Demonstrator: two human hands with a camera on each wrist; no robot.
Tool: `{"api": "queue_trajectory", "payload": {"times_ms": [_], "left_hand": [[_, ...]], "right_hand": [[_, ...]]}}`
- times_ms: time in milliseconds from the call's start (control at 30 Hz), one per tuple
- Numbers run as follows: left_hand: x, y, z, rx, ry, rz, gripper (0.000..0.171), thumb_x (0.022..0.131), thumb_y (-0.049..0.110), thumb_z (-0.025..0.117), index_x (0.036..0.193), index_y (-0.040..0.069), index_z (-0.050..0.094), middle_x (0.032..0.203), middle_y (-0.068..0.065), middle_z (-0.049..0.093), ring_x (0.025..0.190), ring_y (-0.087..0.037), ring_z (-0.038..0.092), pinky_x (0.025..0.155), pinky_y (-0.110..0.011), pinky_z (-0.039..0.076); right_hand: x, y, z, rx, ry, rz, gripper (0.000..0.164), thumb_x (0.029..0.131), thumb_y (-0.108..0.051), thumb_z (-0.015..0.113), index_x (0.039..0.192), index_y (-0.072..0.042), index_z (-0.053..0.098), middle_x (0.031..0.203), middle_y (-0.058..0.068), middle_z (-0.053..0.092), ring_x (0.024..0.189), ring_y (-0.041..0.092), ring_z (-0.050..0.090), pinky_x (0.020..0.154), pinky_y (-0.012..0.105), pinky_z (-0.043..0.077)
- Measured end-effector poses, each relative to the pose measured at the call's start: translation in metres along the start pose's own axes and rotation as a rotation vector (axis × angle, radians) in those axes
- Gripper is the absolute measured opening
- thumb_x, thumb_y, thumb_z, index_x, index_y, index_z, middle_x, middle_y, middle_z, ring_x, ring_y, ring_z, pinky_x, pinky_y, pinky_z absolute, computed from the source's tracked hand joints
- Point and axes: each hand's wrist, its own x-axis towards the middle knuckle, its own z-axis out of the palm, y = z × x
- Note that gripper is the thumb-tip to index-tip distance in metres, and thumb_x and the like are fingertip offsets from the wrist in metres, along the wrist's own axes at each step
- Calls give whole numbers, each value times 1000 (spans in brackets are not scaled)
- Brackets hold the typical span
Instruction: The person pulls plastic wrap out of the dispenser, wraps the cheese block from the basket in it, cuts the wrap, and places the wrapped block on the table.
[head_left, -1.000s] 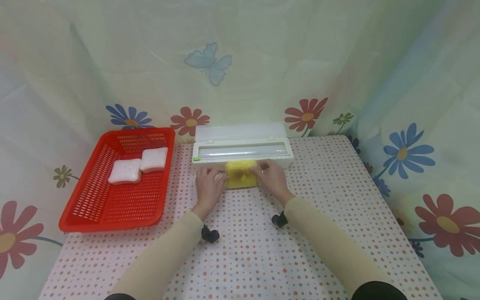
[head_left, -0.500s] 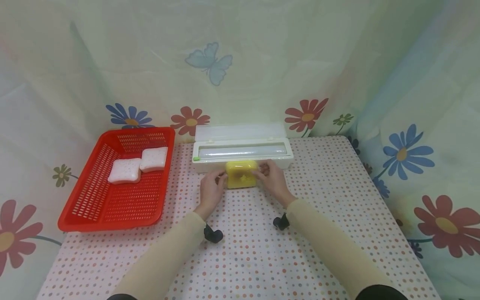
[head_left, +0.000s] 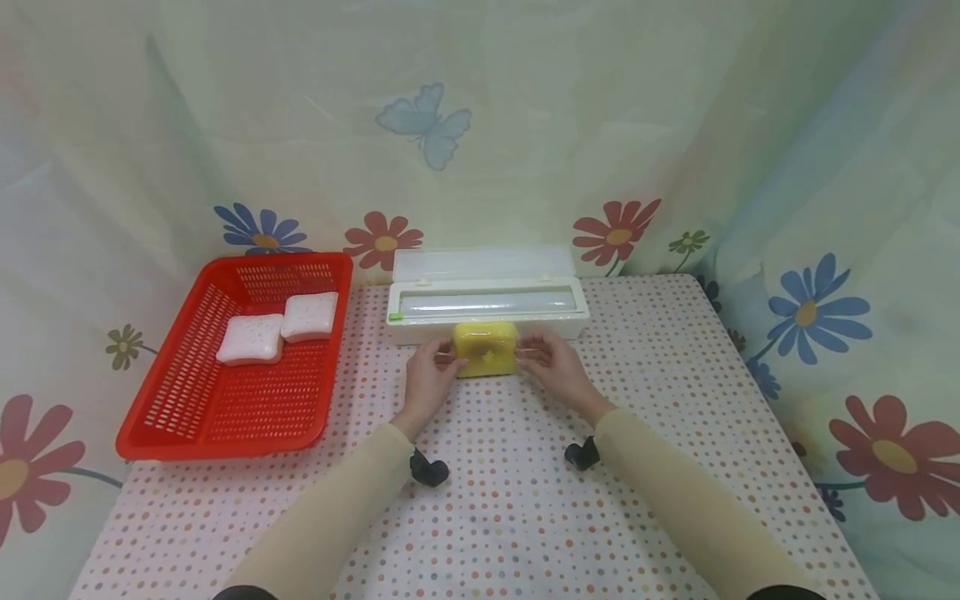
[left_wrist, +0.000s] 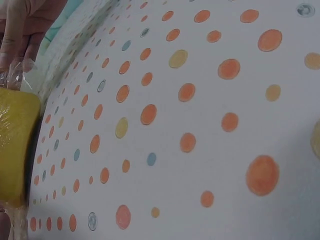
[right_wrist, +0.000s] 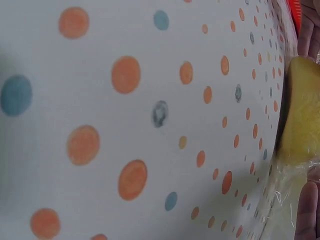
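Right hand (head_left: 558,365) has shifted outward, pinching clear film (right_wrist: 287,177) beside the yellow block (head_left: 486,350).

Two bare hands are there, one left hand (head_left: 429,379) and one right hand (head_left: 558,367), in two cream sleeves (head_left: 322,508) with two black wrist devices (head_left: 430,472). Between the hands: one yellow rounded block (head_left: 486,350) in one wrapping of clear plastic film (head_left: 524,349). Beyond them: one long white box (head_left: 491,287) with one clear lid (head_left: 483,263) and one small green tab (head_left: 395,317). Left of the left hand: one red perforated plastic basket (head_left: 255,408), with two white speckled square blocks (head_left: 251,339). Beneath both hands: one polka-dotted tabletop (head_left: 487,517). Farther off than the box: one printed blue butterfly (head_left: 426,125).
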Motion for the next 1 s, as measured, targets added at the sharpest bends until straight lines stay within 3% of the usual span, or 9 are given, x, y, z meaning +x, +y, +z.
{"api": "queue_trajectory", "payload": {"times_ms": [100,200,333,467,667,900,1000], "left_hand": [[0,0,1,-8,-3,5,40,90,14,77,128,8,63,127,-11,66,114,-26,68,97,-33,59],[0,0,2,-10,1,1,42,90,14,77,129,9,61,128,-10,66,116,-26,68,98,-34,59],[1,-1,4,-15,30,-21,42,90,14,77,128,8,60,125,-11,69,115,-26,68,99,-37,58],[1,0,6,-35,54,-39,39,90,14,77,125,6,61,123,-12,69,114,-27,68,98,-38,58],[0,-1,7,-78,25,-31,36,92,11,75,126,4,64,123,-12,69,115,-27,69,98,-35,59],[1,-3,-3,-29,-2,-35,42,93,22,75,131,8,62,128,-11,69,120,-27,66,104,-40,55],[0,-3,-10,-31,33,-29,41,95,23,70,131,7,59,129,-12,65,121,-29,63,104,-43,54]], "right_hand": [[0,1,1,-35,18,3,41,98,-5,63,137,-7,51,141,15,60,131,32,60,111,42,51],[1,-1,5,-152,89,-1,33,100,-8,61,132,-7,55,135,14,63,126,30,61,108,43,53],[4,-5,13,-314,197,6,21,102,-15,62,121,-7,62,118,12,65,107,26,63,91,39,57],[8,-8,21,-289,210,28,21,103,-15,58,122,-5,60,113,12,64,99,24,63,85,36,58],[10,-10,24,-248,135,22,26,101,-8,52,126,-4,56,120,15,65,113,29,63,100,42,56],[9,-10,22,-232,115,31,29,100,-8,52,129,-8,55,123,12,64,114,28,63,100,42,56],[8,-10,22,-228,113,37,31,100,-6,51,130,-8,54,125,12,64,116,29,63,100,42,56]]}}
